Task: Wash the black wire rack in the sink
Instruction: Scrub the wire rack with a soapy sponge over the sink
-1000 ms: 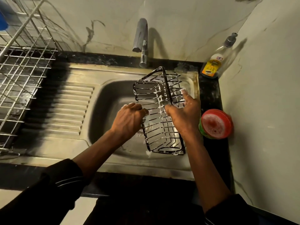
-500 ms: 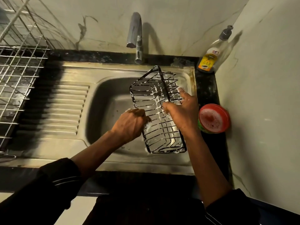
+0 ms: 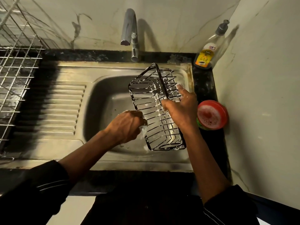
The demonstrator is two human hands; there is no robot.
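The black wire rack (image 3: pixel 151 101) is tilted over the steel sink basin (image 3: pixel 105 101), its wires streaked with white soap foam. My right hand (image 3: pixel 181 109) grips the rack's upper right rim, thumb and fingers curled round the wires. Against the rack's lower left side, my left hand (image 3: pixel 127 125) is curled round a small foamy scrubber (image 3: pixel 143 129); most of the scrubber is hidden in the fist. No water runs from the chrome tap (image 3: pixel 130 33) behind the basin.
A ribbed steel drainboard (image 3: pixel 55 109) lies left of the basin, with a silver wire dish rack (image 3: pixel 14 75) at the far left. On the right ledge stand a red soap tub (image 3: pixel 211 115) and a dish-soap pump bottle (image 3: pixel 206 54). A wall rises close on the right.
My left hand with the scrubber has slid down the rack's left side toward its lower end. The right hand keeps its grip on the rim.
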